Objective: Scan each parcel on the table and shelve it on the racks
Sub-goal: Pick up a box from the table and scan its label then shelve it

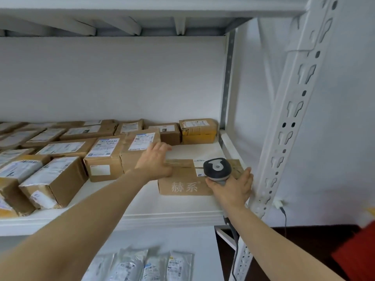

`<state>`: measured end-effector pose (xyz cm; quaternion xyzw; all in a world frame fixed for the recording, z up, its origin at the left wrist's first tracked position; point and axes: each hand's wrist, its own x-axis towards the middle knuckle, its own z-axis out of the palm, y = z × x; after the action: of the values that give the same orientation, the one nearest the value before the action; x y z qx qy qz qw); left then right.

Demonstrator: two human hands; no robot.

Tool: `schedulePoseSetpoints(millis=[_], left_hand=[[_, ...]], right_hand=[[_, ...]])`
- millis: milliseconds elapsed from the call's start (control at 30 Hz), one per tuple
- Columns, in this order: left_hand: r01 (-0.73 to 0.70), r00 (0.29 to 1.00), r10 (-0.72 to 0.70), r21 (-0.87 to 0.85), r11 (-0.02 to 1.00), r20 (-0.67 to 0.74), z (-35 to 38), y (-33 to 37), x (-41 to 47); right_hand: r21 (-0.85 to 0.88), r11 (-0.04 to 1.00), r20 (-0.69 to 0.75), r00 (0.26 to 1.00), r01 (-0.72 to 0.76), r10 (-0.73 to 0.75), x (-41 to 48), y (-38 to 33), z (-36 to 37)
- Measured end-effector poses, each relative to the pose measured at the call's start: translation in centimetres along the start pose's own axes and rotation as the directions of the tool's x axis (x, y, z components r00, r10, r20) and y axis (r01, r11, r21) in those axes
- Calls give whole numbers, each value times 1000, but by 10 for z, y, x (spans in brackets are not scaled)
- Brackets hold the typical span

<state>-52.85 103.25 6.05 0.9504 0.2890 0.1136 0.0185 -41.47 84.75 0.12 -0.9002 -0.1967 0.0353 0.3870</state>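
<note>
A flat brown parcel [183, 182] with white printed characters lies on the white rack shelf [172, 211], near its right end. My left hand [156, 160] rests on the parcel's far left corner with fingers stretched out. My right hand [232, 189] grips a grey barcode scanner [217, 168] by its handle at the parcel's right end. The scanner's head sits over the parcel's white label [198, 161].
Several taped cardboard parcels [103, 157] fill the shelf's left and back. A yellow-brown box [198, 130] stands at the back right. The slotted white upright [284, 138] rises just right of my right hand. Grey plastic mailers [142, 264] lie on the shelf below.
</note>
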Motion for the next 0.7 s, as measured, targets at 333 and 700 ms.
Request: schedulePoseSetpoints(millis=[333,700], left_hand=[[-307,889,120,382,871,441,-8,-14,22],[-218,963,120,434,874,241,13,-9,33]], right_hand=[[-28,1000,-2,1000,-4,4,0,-7,-6],[254,967,77,997,-20,0,25,-20,-5]])
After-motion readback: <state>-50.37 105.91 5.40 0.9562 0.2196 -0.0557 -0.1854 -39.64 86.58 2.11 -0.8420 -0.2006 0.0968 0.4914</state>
